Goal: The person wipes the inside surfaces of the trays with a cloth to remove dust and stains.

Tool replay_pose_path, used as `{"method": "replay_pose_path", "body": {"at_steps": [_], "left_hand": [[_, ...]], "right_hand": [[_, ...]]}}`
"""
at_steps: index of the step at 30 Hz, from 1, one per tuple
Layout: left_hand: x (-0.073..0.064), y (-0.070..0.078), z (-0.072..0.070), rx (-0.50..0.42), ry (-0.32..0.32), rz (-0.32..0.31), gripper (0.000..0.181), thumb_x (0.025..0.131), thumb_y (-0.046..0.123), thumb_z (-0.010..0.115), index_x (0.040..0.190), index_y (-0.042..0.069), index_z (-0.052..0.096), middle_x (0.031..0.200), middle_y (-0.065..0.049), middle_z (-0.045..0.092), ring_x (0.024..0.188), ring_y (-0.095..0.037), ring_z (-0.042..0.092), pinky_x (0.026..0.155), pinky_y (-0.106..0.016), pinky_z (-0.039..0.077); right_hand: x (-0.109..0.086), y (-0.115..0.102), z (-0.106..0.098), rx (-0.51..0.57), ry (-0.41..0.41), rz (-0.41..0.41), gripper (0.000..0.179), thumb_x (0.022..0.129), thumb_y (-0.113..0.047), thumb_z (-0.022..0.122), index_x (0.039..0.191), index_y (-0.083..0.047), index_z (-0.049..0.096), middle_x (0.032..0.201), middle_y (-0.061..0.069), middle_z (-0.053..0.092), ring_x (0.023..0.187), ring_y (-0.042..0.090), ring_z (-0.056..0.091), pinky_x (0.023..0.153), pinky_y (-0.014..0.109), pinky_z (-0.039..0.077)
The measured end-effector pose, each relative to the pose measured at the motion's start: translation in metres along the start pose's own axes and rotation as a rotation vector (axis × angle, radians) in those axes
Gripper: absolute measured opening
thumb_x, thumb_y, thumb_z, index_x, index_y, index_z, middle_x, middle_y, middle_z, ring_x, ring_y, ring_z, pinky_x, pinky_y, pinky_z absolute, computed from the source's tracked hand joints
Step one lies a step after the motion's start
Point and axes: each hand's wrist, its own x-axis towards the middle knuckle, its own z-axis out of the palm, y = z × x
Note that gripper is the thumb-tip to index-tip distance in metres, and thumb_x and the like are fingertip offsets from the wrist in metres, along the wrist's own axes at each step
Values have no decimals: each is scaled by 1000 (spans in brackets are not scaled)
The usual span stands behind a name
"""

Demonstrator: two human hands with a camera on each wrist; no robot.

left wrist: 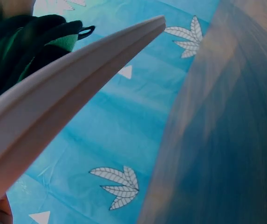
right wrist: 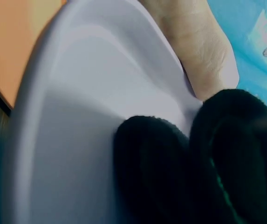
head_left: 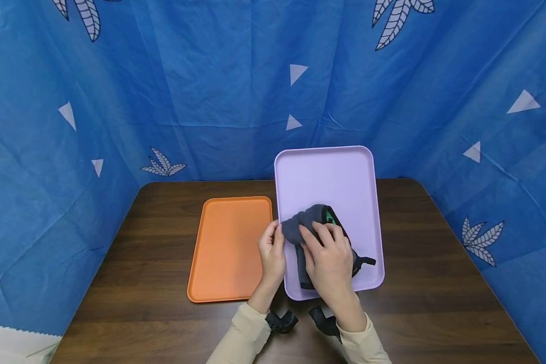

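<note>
A lilac tray [head_left: 325, 174] is raised off the table, and my left hand [head_left: 272, 255] grips its left rim with the thumb on top. From the side, the left wrist view shows the tray's edge [left wrist: 77, 77] at a slant. On the tray lies a bunched, dark grey fabric item [head_left: 300, 222] with black trim, a green inside and a short black strap. My right hand [head_left: 331, 260] holds this fabric item from above with bent fingers, covering its middle. In the right wrist view two dark folds of the fabric item [right wrist: 147, 163] stand near the left thumb [right wrist: 203, 60].
An orange tray [head_left: 229, 247] lies flat on the brown wooden table [head_left: 437, 283], left of the lilac one. A blue curtain [head_left: 223, 91] with leaf and triangle prints hangs behind and at both sides. Black straps [head_left: 282, 322] are on the wrists.
</note>
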Motion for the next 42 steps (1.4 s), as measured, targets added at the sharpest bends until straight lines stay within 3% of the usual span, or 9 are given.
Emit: {"method": "replay_pose_path", "body": {"at_steps": [7, 16, 20, 23, 30, 36, 42], "left_hand": [[1, 1, 1, -60, -1, -12, 30, 102, 3, 40, 108, -19, 59, 92, -26, 61, 84, -1, 58, 72, -15, 48], [0, 0, 4, -37, 41, -9, 28, 101, 1, 42, 106, -20, 59, 89, -5, 62, 82, -1, 58, 72, -15, 48], [-1, -2, 5, -17, 51, -7, 27, 101, 1, 42, 105, -19, 60, 86, -7, 61, 79, -1, 56, 70, -16, 47], [-1, -3, 6, 4, 55, -9, 26, 101, 1, 43, 103, -18, 60, 81, -9, 59, 74, -1, 53, 65, -16, 44], [1, -2, 5, 60, 68, -6, 22, 100, 1, 44, 96, -15, 60, 67, 0, 43, 64, -3, 41, 57, -18, 35], [2, -2, 4, 74, 63, 11, 22, 99, 1, 45, 96, -14, 60, 66, -4, 41, 63, -3, 39, 56, -19, 33], [2, 0, 3, 55, 58, -15, 24, 101, 3, 45, 100, -15, 60, 70, -19, 48, 67, -3, 46, 59, -17, 39]], "right_hand": [[-1, -1, 0, 9, -16, -52, 31, 73, -3, 81, 103, -9, 76, 106, 16, 68, 97, 37, 58, 70, 49, 49], [-1, 6, 1, 50, -16, -29, 35, 71, -2, 83, 104, -10, 76, 108, 15, 70, 98, 37, 59, 76, 52, 52], [-1, 10, 0, 61, -17, -23, 36, 71, -1, 83, 105, -11, 76, 108, 15, 70, 97, 37, 60, 77, 53, 53], [-2, 12, -2, 55, -18, -16, 38, 70, -1, 84, 105, -12, 76, 108, 15, 70, 97, 37, 60, 76, 53, 53], [-4, 18, -7, 50, -10, 21, 40, 69, 3, 83, 105, -12, 76, 107, 15, 70, 97, 38, 60, 76, 55, 54], [-6, 24, -12, 57, -7, 93, 38, 71, 3, 81, 106, -11, 76, 108, 16, 70, 98, 37, 59, 76, 55, 54], [-8, 34, -17, 57, 10, 188, 37, 73, 3, 80, 107, -8, 75, 109, 18, 68, 99, 37, 57, 76, 56, 53]]}}
